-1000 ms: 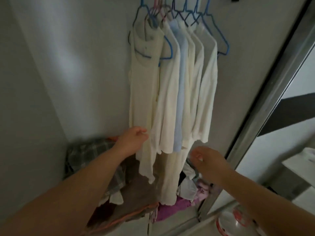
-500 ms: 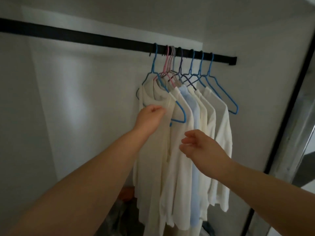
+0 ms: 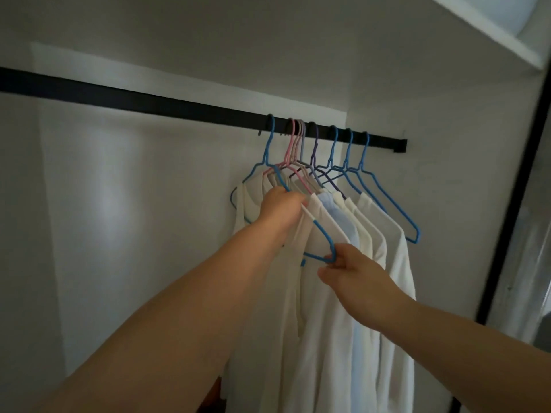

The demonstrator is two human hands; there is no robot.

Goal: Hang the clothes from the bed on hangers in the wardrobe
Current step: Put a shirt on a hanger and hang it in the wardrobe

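Several blue, pink and purple wire hangers [image 3: 347,162] hang bunched at the right end of a black wardrobe rail [image 3: 167,107]. White garments [image 3: 384,263] and one pale blue garment [image 3: 334,216] hang from them. My left hand [image 3: 280,208] grips the shoulder of the leftmost white garment [image 3: 247,204] where it lies over a blue hanger [image 3: 320,234]. My right hand [image 3: 354,272] pinches the lower right corner of that blue hanger, which sticks out from under the cloth.
The wardrobe's back wall [image 3: 149,219] stretches bare to the left of the clothes. A white shelf [image 3: 489,34] runs overhead at the top right. A dark door frame [image 3: 512,204] edges the wardrobe on the right.
The view rose from the pile at the wardrobe floor to the rail. Both hands moved up the clothes; the left reached the garment's shoulder and the right took hold of the blue hanger's corner.
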